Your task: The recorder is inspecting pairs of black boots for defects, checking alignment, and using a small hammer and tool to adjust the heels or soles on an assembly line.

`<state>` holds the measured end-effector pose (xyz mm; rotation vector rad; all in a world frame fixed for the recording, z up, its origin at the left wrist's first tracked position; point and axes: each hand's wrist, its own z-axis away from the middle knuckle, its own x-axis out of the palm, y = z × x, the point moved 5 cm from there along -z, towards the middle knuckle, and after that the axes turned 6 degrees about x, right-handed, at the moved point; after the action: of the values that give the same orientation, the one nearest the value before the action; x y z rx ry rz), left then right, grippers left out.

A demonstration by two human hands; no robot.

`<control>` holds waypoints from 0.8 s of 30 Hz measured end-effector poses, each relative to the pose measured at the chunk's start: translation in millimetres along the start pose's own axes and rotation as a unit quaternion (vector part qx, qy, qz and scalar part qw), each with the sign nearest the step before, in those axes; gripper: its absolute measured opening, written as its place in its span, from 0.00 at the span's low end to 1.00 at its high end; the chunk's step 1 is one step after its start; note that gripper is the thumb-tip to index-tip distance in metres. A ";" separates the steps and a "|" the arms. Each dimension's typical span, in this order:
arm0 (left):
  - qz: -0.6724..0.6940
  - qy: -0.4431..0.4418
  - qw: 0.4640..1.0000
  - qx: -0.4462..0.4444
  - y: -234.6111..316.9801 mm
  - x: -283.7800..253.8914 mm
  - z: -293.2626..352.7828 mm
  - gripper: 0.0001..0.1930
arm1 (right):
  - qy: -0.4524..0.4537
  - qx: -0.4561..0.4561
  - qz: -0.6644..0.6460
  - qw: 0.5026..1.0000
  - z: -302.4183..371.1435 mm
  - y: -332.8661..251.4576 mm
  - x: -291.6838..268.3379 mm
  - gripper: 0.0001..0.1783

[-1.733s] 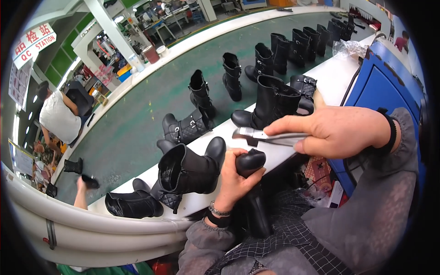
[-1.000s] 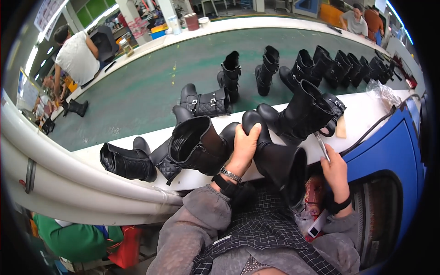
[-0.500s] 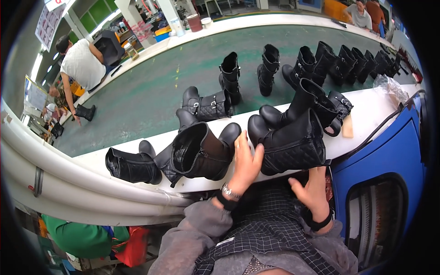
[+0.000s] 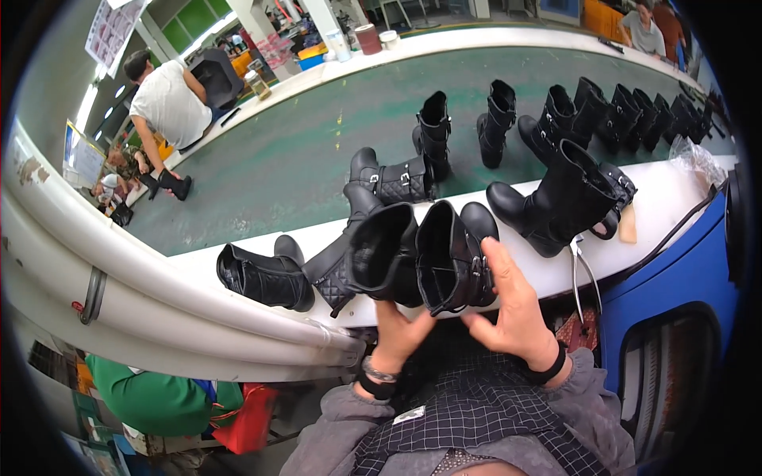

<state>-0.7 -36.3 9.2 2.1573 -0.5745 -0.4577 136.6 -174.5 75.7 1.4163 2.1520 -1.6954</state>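
Observation:
Two black ankle boots stand side by side in front of me, their tops gaping toward me: a left boot (image 4: 381, 254) and a right boot (image 4: 444, 270) with buckled straps. My right hand (image 4: 514, 313) clasps the right boot, fingers along its outer side and thumb near its back edge. Low at the near side of the left boot is my left hand (image 4: 397, 337), its thumb pointing right. The boot hides most of its fingers, so its grip does not show. A quilted boot (image 4: 337, 278) lies tilted just left of the pair.
The white ledge (image 4: 540, 274) also holds a lying boot (image 4: 266, 278), a larger boot (image 4: 563, 198) and pliers-like handles (image 4: 581, 274). Several boots stand on the green belt (image 4: 286, 166) beyond. White pipes (image 4: 182, 293) flank my left, a blue machine (image 4: 675, 262) my right. A co-worker (image 4: 171, 103) handles a boot.
The right boot has been turned upright and brought left against the other boot. My left hand has dropped from between them to the near side; my right hand has risen to the right boot's side.

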 end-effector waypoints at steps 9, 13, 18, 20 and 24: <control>-0.082 -0.104 0.983 0.127 52.7 58.6 8.0 0.46 | 0.111 0.062 0.043 0.991 -19.2 -3.5 5.0 0.57; -0.057 -0.092 0.989 0.098 35.5 34.4 2.0 0.39 | 0.077 -0.018 0.058 0.995 -55.5 -3.5 -7.6 0.29; -0.191 0.059 0.979 0.045 -1.3 -30.3 -8.5 0.28 | 0.030 -0.034 0.116 0.992 -106.2 -30.8 -28.3 0.18; -0.214 0.093 0.972 0.019 -18.6 -52.5 -9.1 0.25 | 0.001 -0.039 0.127 0.991 -127.9 -49.3 -28.8 0.16; -0.249 0.109 0.961 0.044 -37.4 -67.7 -4.8 0.17 | -0.042 -0.051 0.038 0.997 -180.4 -79.6 -24.9 0.15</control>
<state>-45.3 24.1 -9.7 2.3950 0.0822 -0.4575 181.3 -44.7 219.3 1.3556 2.0817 -1.5655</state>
